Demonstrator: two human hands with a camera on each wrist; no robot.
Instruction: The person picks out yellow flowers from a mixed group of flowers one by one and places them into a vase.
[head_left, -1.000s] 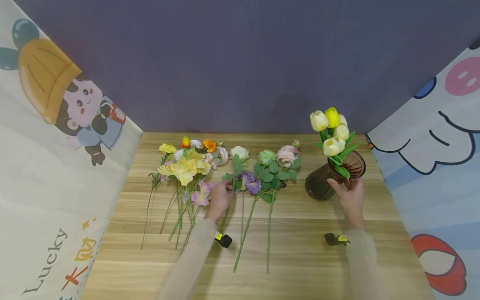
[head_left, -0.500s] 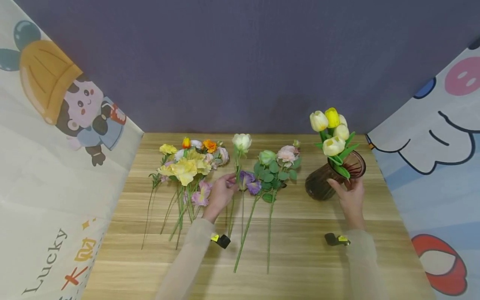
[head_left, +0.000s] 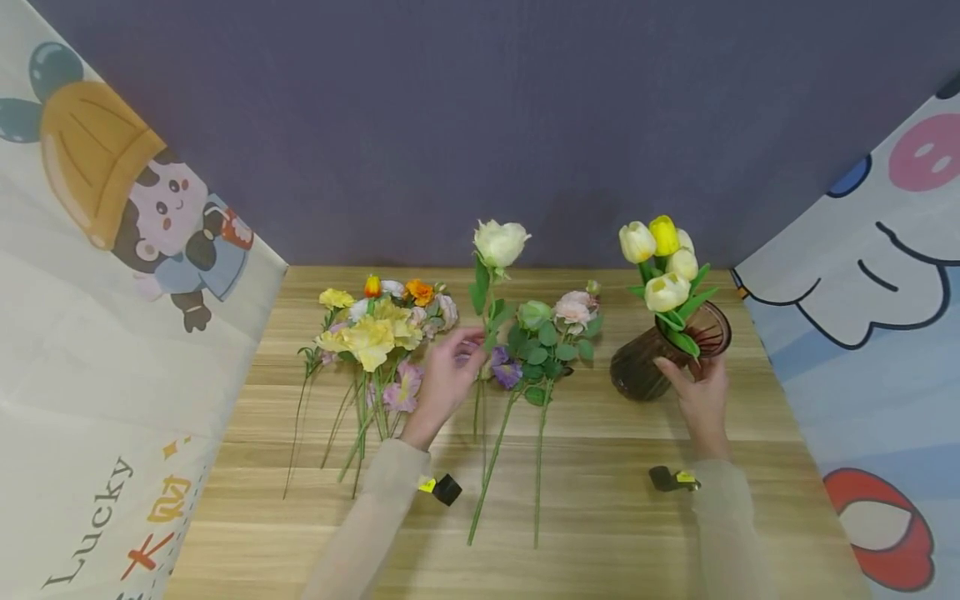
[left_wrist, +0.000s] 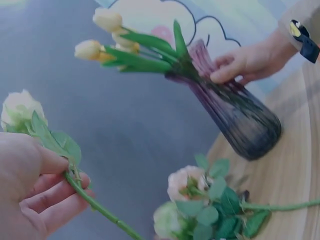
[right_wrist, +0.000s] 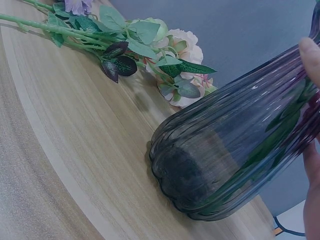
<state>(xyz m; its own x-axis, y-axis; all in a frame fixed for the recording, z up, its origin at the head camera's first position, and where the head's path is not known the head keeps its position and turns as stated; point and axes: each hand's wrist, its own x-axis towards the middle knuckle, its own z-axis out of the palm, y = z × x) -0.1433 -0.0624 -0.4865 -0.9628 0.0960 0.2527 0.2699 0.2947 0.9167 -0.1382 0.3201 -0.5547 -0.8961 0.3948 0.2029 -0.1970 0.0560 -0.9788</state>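
Observation:
My left hand (head_left: 450,372) pinches the green stem of a white rose (head_left: 501,244), its bloom raised above the hand. In the left wrist view thumb and fingers close on the stem (left_wrist: 102,207) just below its leaves. On the right, my right hand (head_left: 703,400) grips a ribbed, purple-brown glass vase (head_left: 637,367) near its neck. The vase leans, its mouth toward the upper right. White and yellow tulips (head_left: 667,292) stand in it, their green stems showing through the glass (right_wrist: 225,150) in the right wrist view.
On the wooden table (head_left: 600,517), yellow, orange and pink flowers (head_left: 371,342) lie bunched at left. A purple iris (head_left: 507,369), a green rose (head_left: 534,314) and a pink rose (head_left: 576,310) lie between the hands. A dark blue wall (head_left: 480,133) stands behind.
The left hand has taken the white rose up off the table by its stem and moved slightly right, the bloom rising. The right hand and vase have stayed in place.

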